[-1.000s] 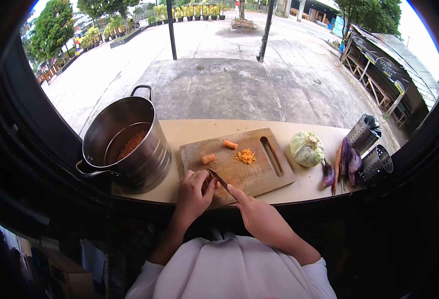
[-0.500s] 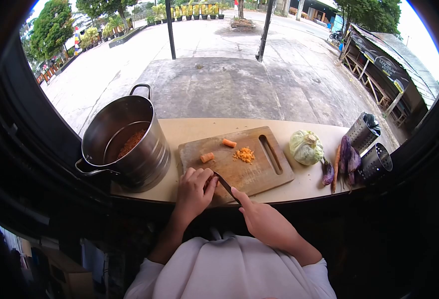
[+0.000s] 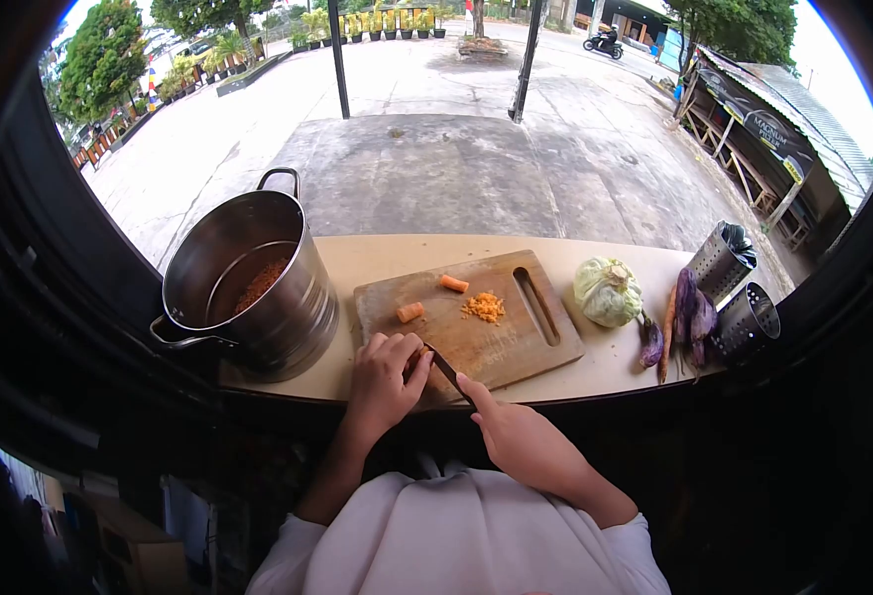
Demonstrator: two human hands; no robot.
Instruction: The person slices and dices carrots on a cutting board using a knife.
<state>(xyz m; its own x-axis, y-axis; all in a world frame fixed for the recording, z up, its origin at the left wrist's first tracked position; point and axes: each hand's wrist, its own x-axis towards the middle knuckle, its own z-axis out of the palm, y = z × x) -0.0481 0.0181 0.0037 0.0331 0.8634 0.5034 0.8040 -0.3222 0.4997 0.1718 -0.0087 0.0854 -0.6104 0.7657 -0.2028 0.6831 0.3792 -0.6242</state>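
Observation:
On the near left part of the wooden cutting board (image 3: pixel 397 283), my left hand (image 3: pixel 389 375) has its fingers curled over a piece of carrot, mostly hidden beneath them. My right hand (image 3: pixel 530 441) grips a dark-bladed knife (image 3: pixel 446 371), its blade right beside my left fingertips. Two carrot chunks (image 3: pixel 409 312) lie apart further up the board. Close to the upper one is a small heap of chopped carrot (image 3: pixel 484 307).
A deep steel pot (image 3: pixel 307 307) with reddish-brown contents stands left of the board. To the right sit a cabbage (image 3: pixel 607 293), purple eggplants (image 3: pixel 694 315), a long carrot (image 3: pixel 668 337) and two perforated steel holders (image 3: pixel 749 325). The tabletop's near edge runs below the board.
My hands and the knife stay nearly in place, with only a slight shift. The board and chunks look almost unmoved. A motorbike has come into view on the far road.

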